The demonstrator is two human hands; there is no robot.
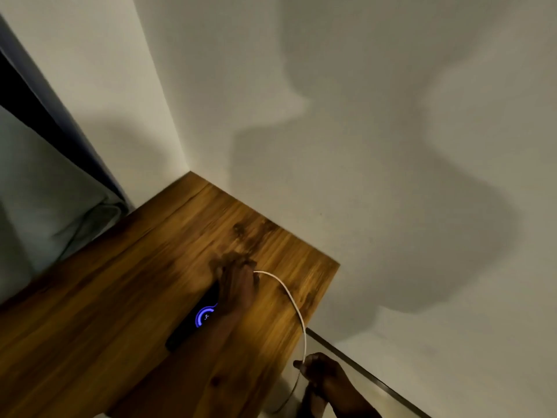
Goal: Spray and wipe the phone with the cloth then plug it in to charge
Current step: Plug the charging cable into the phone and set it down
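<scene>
The black phone [193, 325] lies flat on the wooden table [120, 312], its screen lit with a blue ring. My left hand [236, 282] covers the phone's far end, fingers curled over it and touching the wood. A white charging cable [294, 303] comes out from under that hand and arcs right and down over the table's edge. My right hand [321, 375] is beside the table's right edge, fingers closed on the cable. Neither the cloth nor the spray is in view. The image is motion-blurred.
White walls meet in a corner behind the table [190, 173]. A pale green pillow or bedding [45, 206] lies left of the table, against a dark blue frame. A dark strip [361, 372] runs along the wall's foot at the lower right.
</scene>
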